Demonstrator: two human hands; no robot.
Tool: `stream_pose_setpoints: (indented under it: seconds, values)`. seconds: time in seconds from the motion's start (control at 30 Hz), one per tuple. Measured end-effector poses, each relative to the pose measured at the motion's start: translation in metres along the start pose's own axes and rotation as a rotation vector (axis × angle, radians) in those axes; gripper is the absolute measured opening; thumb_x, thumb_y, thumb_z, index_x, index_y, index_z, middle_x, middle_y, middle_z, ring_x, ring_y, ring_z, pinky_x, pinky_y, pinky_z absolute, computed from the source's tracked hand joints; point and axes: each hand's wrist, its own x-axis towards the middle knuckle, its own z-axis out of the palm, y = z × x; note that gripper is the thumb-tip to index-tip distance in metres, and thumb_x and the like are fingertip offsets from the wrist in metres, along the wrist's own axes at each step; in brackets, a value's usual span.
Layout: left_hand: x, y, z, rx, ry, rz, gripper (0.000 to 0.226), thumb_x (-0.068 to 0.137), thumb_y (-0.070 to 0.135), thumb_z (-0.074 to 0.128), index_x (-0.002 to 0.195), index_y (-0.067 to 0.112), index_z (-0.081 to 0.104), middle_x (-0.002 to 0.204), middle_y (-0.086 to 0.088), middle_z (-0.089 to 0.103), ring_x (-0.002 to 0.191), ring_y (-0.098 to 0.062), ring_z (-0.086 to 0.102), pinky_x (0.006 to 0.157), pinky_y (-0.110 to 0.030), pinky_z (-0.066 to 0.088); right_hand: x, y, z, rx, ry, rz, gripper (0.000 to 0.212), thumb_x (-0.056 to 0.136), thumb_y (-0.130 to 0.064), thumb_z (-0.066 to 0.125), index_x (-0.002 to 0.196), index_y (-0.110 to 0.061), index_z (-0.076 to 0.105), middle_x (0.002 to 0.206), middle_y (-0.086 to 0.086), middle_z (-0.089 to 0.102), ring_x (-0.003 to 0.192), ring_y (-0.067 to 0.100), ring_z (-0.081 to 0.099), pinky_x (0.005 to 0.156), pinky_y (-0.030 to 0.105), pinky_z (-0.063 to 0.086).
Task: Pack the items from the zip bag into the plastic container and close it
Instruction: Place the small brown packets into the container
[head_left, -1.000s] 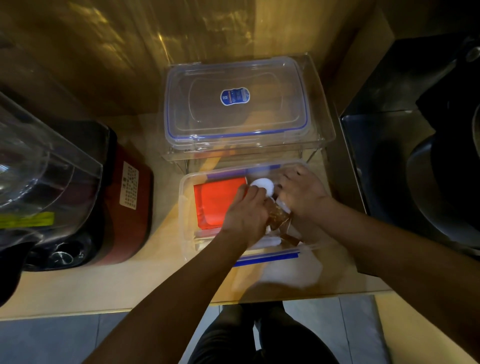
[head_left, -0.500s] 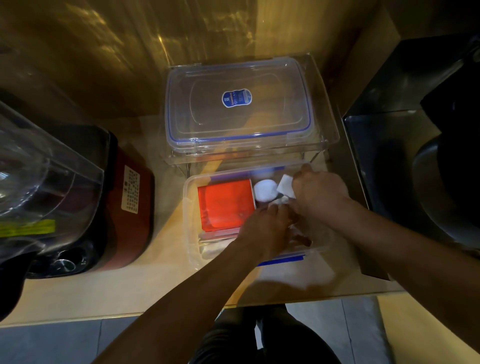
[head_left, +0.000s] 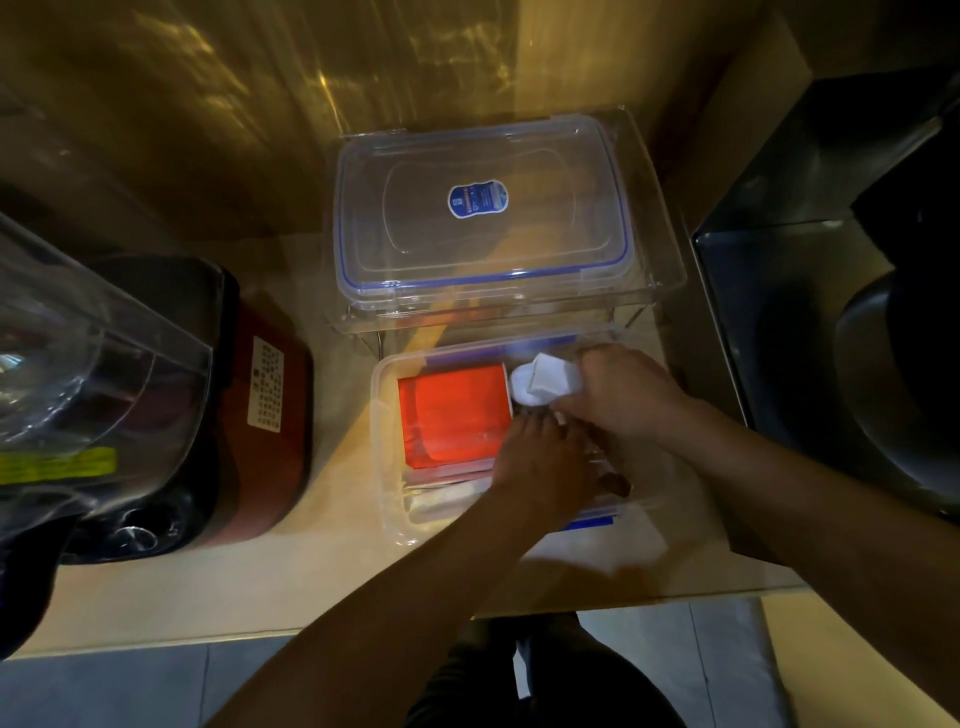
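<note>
Right hand (head_left: 618, 400) is seen reaching into the right part of the open plastic container (head_left: 384, 415), its fingers clamped on a small white packet (head_left: 553, 375) that is held just above a round white item (head_left: 524, 389). The packet's long axis runs roughly left to right, and it lies at the far inner side of the hand, toward the container's back wall. The left hand (head_left: 545, 462) is lowered into the near middle of the container with its fingers bent downward; whether they are closed on anything cannot be told, since whatever lies beneath is hidden by the hand itself.

An orange packet (head_left: 452, 415) lies flat in the left half of the container, just beside the round white item. The zip bag (head_left: 597, 519), known by its blue strip, lies at the container's near edge, partly under the forearms. The right hand is plainly the nearer one to the white packet, and the free room for setting it down appears to be on the right side, past the orange packet.

The lid (head_left: 483, 208), with its blue seal and sticker, is resting on a clear rack (head_left: 660, 260) directly behind the container, so a reach forward will be needed for closing. A red appliance (head_left: 265, 415) stands well apart to the left, and a dark sink (head_left: 831, 338) to the right; neither stands in the way.
</note>
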Motion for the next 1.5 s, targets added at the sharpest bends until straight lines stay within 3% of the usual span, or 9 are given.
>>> stream_pose_setpoints:
  seconds: [0.1,0.37,0.53,0.67,0.8,0.93,1.03,1.2,1.5]
  values:
    - [0.007,0.004,-0.001,0.074,-0.107,0.009,0.062,0.093,0.053,0.035,0.138,0.010,0.036,0.147,-0.017,0.038,0.135,-0.033,0.035,0.114,-0.044,0.025,0.001,-0.002,0.001,-0.072,-0.027,-0.031,0.053,0.080,-0.039,0.067,0.124,-0.017,0.049,0.121,0.008,0.060,0.107,0.024,0.057,0.086,0.037,0.048]
    - [0.002,0.006,-0.005,-0.428,-0.297,0.063,0.042,0.096,0.040,0.043,0.132,0.020,0.050,0.142,-0.008,0.048,0.128,-0.028,0.044,0.111,-0.041,0.035,0.006,-0.002,0.006,-0.192,-0.192,-0.088,0.056,0.079,-0.038,0.069,0.127,-0.016,0.051,0.121,0.009,0.061,0.106,0.024,0.059,0.087,0.037,0.049]
    - [-0.017,-0.011,-0.021,-0.206,-0.180,0.135,0.035,0.097,0.027,0.043,0.127,0.013,0.054,0.132,-0.011,0.057,0.119,-0.029,0.055,0.097,-0.038,0.047,0.007,0.004,0.020,-0.225,-0.209,-0.113,0.045,0.083,-0.035,0.063,0.121,-0.013,0.055,0.122,0.011,0.060,0.107,0.025,0.059,0.088,0.036,0.048]
    - [-0.029,-0.028,-0.033,-0.174,0.104,0.172,0.026,0.093,0.017,0.045,0.114,0.008,0.058,0.108,-0.017,0.067,0.097,-0.035,0.063,0.079,-0.042,0.051,0.006,0.008,0.031,-0.095,-0.174,-0.067,0.034,0.082,-0.028,0.065,0.112,-0.014,0.058,0.110,0.007,0.065,0.094,0.021,0.062,0.079,0.032,0.051]
    - [-0.022,-0.044,-0.020,0.100,0.185,0.084,0.037,0.090,0.024,0.045,0.124,0.009,0.051,0.130,-0.014,0.055,0.120,-0.031,0.047,0.103,-0.041,0.030,0.004,0.007,0.036,-0.018,-0.157,-0.003,0.050,0.080,-0.022,0.068,0.123,-0.010,0.047,0.115,0.011,0.062,0.097,0.024,0.061,0.075,0.030,0.048]
    - [-0.014,-0.052,-0.001,0.196,0.211,0.077,0.058,0.093,0.034,0.044,0.141,0.007,0.029,0.150,-0.016,0.034,0.142,-0.029,0.023,0.117,-0.046,0.013,0.001,0.008,0.038,0.098,-0.159,0.033,0.095,0.080,-0.023,0.070,0.147,-0.014,0.002,0.133,0.014,0.052,0.112,0.029,0.056,0.089,0.040,0.050]
    - [-0.008,-0.053,0.007,0.189,0.230,0.030,0.067,0.094,0.040,0.042,0.146,0.007,0.016,0.156,-0.016,0.021,0.146,-0.032,0.009,0.118,-0.046,0.008,0.002,0.009,0.042,0.056,-0.148,0.027,0.091,0.081,-0.026,0.070,0.147,-0.011,0.010,0.141,0.014,0.043,0.120,0.028,0.050,0.093,0.037,0.045]
    - [-0.001,-0.055,0.014,0.295,0.175,0.036,0.067,0.097,0.044,0.033,0.148,0.012,0.002,0.159,-0.013,0.004,0.145,-0.037,-0.011,0.116,-0.051,-0.007,0.004,0.012,0.043,0.091,-0.130,0.017,0.077,0.079,-0.027,0.071,0.141,-0.014,0.028,0.135,0.012,0.050,0.115,0.025,0.053,0.090,0.034,0.045]
    - [-0.005,-0.072,0.008,0.363,0.134,0.204,0.060,0.096,0.045,0.030,0.148,0.022,0.008,0.159,-0.010,0.007,0.143,-0.040,-0.013,0.113,-0.051,-0.015,0.006,0.014,0.044,0.100,-0.163,0.008,0.080,0.080,-0.020,0.071,0.145,-0.012,0.023,0.141,0.012,0.046,0.123,0.025,0.049,0.100,0.038,0.044]
